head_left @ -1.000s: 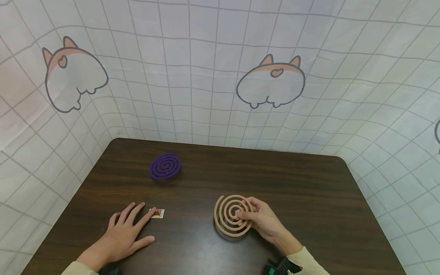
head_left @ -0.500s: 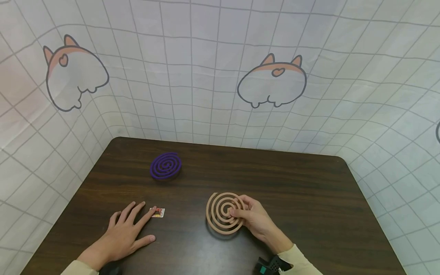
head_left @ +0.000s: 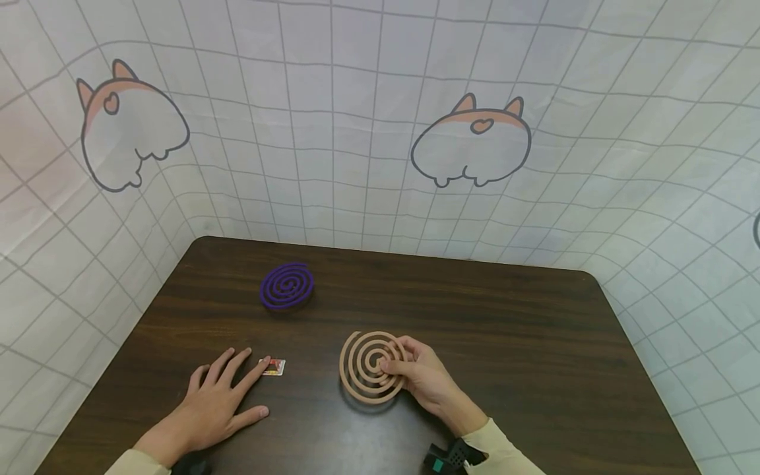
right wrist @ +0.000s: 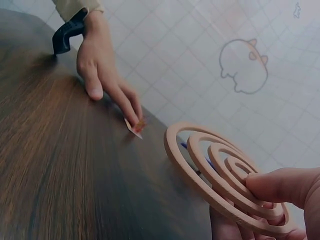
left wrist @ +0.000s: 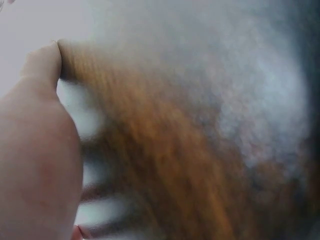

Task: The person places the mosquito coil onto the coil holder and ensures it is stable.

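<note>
A tan mosquito coil [head_left: 372, 400] hangs tilted just over the dark table, right of the middle. My right hand [head_left: 430, 384] pinches it at the right side, thumb on the upper face and fingers behind; the right wrist view shows the coil's thick rings [right wrist: 222, 205] close up. My left hand [head_left: 210, 404] lies on the table with spread fingers, and its index fingertip touches a small printed card [head_left: 276, 368]. Farther back on the left sits a purple mosquito coil [head_left: 287, 286]. The left wrist view is blurred and shows mainly part of the left hand [left wrist: 37, 150].
The dark wood-grain table [head_left: 505, 316] has rounded far corners. A white gridded curtain [head_left: 356, 165] with cartoon animal drawings hangs behind it and on both sides. A black device [head_left: 454, 455] is strapped to the right wrist.
My right hand has moved to the left with the tan mosquito coil, bringing it closer to the card. My left hand and the purple coil have stayed in place.
</note>
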Tool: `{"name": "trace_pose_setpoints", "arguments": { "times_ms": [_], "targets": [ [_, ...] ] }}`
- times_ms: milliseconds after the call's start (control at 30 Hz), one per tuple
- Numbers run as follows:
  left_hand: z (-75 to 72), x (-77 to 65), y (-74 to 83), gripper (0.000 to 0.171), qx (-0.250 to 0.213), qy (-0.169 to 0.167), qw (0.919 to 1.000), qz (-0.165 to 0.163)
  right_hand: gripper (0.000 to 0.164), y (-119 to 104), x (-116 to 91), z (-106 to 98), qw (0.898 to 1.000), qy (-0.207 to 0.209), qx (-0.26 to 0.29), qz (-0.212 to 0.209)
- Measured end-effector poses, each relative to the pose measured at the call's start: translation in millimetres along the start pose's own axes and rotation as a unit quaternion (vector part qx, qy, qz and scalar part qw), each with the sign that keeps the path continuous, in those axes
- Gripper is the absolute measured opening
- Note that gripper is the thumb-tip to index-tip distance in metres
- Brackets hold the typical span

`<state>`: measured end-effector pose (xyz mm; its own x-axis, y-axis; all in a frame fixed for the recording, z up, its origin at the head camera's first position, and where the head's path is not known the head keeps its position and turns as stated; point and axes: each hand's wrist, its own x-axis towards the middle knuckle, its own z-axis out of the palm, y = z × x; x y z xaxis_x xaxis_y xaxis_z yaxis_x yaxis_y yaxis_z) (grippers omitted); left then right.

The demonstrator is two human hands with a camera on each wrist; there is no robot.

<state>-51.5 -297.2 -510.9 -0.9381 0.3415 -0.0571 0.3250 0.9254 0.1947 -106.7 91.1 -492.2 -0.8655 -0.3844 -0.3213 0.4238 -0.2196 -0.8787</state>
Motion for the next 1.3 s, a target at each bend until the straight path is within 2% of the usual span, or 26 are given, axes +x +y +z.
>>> {"name": "trace_pose_setpoints", "arguments": {
  "times_ms": [467, 1067, 1300],
  "targets": [
    [0.4, -0.9, 0.5, 0.078, 0.001, 0.003, 1.0000, 0.000, 0.042, 3, 11, 16, 1.000, -0.011, 0.006, 0.005],
    [0.3, -0.1, 0.4, 0.078, -0.008, -0.003, 1.0000, -0.005, 0.040, 9, 23, 35, 1.000, -0.018, 0.016, 0.005],
    [0.7, 0.0, -0.1, 0.077, -0.007, -0.003, 0.9999, -0.007, 0.045, 11, 28, 41, 0.999, -0.021, 0.025, 0.006]
  ]
}}
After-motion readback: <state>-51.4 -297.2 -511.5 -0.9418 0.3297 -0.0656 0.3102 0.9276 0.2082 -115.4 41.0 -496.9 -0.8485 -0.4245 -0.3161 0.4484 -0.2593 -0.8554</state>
